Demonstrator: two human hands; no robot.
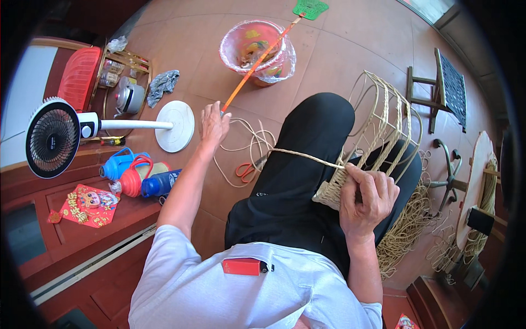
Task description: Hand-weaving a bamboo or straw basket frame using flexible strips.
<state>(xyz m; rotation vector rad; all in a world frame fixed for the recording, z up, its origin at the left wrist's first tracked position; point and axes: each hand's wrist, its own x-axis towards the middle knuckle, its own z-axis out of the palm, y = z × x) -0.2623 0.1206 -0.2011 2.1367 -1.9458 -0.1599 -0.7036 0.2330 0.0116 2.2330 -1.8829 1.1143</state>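
My left hand is closed on the lower end of a long orange fly swatter handle, whose green flap reaches past a bucket. My right hand pinches pale cord at the woven lower end of a wire-framed basket, which lies across my black-trousered legs. A twisted cord runs leftward from that hand over my thigh to loose loops on the floor. Orange-handled scissors lie among the loops, partly hidden beside my leg.
A white fan, several bottles and crumpled grey material are at left. A lined red bucket stands ahead. A low woven stool, a chair base and cord heaps are at right. A metal rack is upper left.
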